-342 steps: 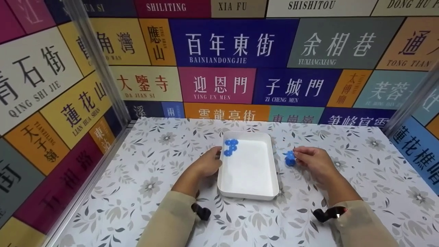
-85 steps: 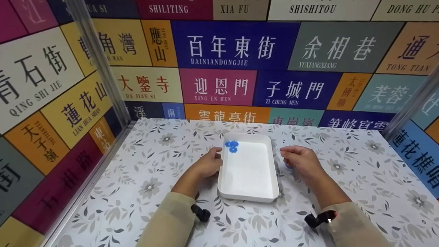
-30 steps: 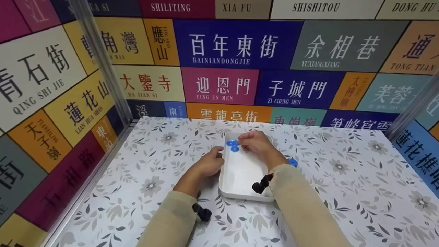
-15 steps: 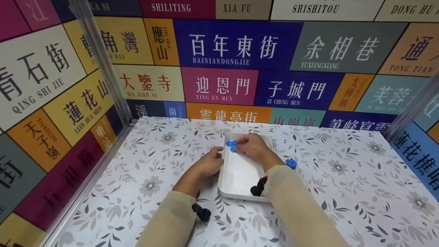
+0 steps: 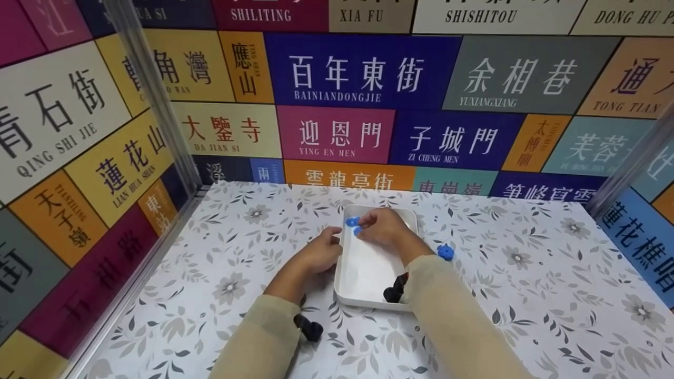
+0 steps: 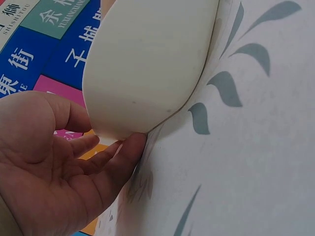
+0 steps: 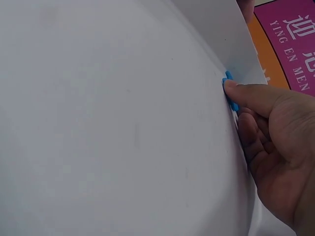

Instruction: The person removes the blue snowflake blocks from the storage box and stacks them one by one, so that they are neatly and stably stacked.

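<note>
In the head view a shallow white tray (image 5: 375, 302) lies on the table. Blue flower-shaped pieces (image 5: 352, 221) lie inside, in its far left corner, partly covered by my right hand (image 5: 387, 226). From the right wrist view, that hand's thumb is on a blue flower-shaped piece (image 7: 233, 105), its fingers curled behind and partly hidden, pinching it by the tray's wall. My left hand (image 5: 318, 251) stays at the tray's left side. Up close, its fingertips (image 6: 134, 147) touch the outer wall low by the table. A blue cluster (image 5: 445, 252) of joined pieces sits right of the tray.
A white tablecloth (image 5: 231, 287) with grey flowers and leaves covers the table. Walls of coloured panels with characters (image 5: 363, 68) close off the back and both sides. A black wrist camera (image 5: 309, 327) sits on each sleeve.
My right hand left the blue cluster beside the tray and reached left into the tray's far corner. The tray held one more blue piece in the oldest frame. My left hand stayed put.
</note>
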The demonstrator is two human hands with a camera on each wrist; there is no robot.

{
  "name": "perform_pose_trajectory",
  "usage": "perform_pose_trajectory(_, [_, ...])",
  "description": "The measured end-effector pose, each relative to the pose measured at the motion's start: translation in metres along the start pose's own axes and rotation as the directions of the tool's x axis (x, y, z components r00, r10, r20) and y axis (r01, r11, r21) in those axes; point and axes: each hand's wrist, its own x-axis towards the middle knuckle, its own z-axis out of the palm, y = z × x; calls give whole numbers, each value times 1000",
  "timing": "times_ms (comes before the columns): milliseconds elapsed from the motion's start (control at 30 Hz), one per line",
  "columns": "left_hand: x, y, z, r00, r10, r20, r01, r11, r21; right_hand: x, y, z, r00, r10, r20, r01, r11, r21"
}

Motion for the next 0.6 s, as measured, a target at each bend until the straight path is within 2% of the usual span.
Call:
perform_pose_trajectory(167, [1, -2, 0, 1000, 14, -9, -14, 1000, 10, -1, -1, 0, 1000, 15, 12, -15, 1000, 7])
perform_pose_trajectory(433, [2, -2, 0, 1000, 1, -6, -1, 1000, 11, -2, -1, -1, 1000, 5, 17, -4, 1000, -11])
perform_pose_trajectory(600, [2, -1, 0, 1000, 4, -6, -4, 1000, 2, -2, -1, -1, 1000, -23, 9, 23, 1000, -17])
